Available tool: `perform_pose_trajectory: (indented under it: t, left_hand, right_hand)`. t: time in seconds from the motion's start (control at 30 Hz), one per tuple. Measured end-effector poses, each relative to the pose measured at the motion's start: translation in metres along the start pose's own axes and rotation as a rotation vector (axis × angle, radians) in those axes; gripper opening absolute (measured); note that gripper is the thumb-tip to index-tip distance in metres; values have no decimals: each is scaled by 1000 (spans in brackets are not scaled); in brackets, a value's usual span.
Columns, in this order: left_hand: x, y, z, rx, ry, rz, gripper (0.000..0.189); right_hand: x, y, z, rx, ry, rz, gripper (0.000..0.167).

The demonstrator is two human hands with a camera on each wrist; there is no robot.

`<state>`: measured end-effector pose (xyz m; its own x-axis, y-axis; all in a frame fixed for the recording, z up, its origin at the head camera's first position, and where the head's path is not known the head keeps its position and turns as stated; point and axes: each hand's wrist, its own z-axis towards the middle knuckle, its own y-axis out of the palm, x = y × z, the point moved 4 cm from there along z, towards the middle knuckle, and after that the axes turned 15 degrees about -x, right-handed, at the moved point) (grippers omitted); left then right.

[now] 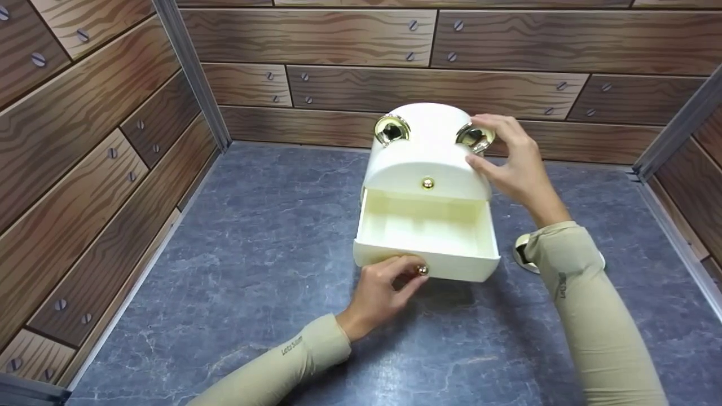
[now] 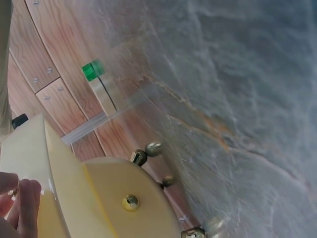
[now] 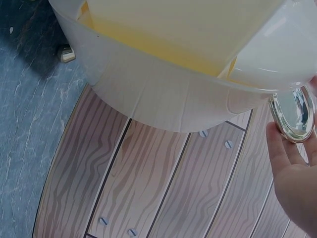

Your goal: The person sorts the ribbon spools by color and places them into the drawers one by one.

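Note:
A white drawer box with a rounded top and two gold-rimmed round eyes stands on the floor surface. Its lower drawer is pulled out and shows a bare cream inside. My left hand pinches the small gold knob on that drawer's front. Above it, a second gold knob sits on the closed upper front. My right hand grips the box at the right eye, thumb on the front side and fingers behind. In the right wrist view, the fingers touch this eye's gold rim.
A round gold-and-white piece lies on the blue marbled surface, partly under the right sleeve. Wood-patterned walls enclose the back and sides. The left wrist view shows a small green-topped object near a wall.

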<state>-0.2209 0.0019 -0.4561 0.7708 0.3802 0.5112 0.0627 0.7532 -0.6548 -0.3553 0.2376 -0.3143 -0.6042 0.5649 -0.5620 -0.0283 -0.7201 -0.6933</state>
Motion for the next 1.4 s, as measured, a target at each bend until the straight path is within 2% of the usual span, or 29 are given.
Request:
perform_pose_trajectory:
  t: [0.53,0.73,0.87,1.03,1.17,1.27,1.4]
  left_hand:
    - [3,0,1,16,-32,-24,14]
    - [3,0,2,20,-26,-38,14]
    - [2,1,1,28,-28,-58,15]
    - [1,1,-1,45,-32,-93,15]
    - [1,1,-2,59,-28,-111,15]
    - [1,1,-2,67,-29,-113,15]
    - [1,2,-3,71,-31,-125,15]
  right_hand:
    - [2,0,-1,-16,15,-22,62]
    - [-1,-4,-5,-65,15,5,66]
    - [-2,-7,-12,-96,44,20,71]
    - [9,-22,-33,-83,135,28,70]
    - [34,-37,-61,-111,248,-15,65]
    - [62,-42,-84,-208,351,-47,66]
    - [100,-38,-114,-386,479,-56,74]
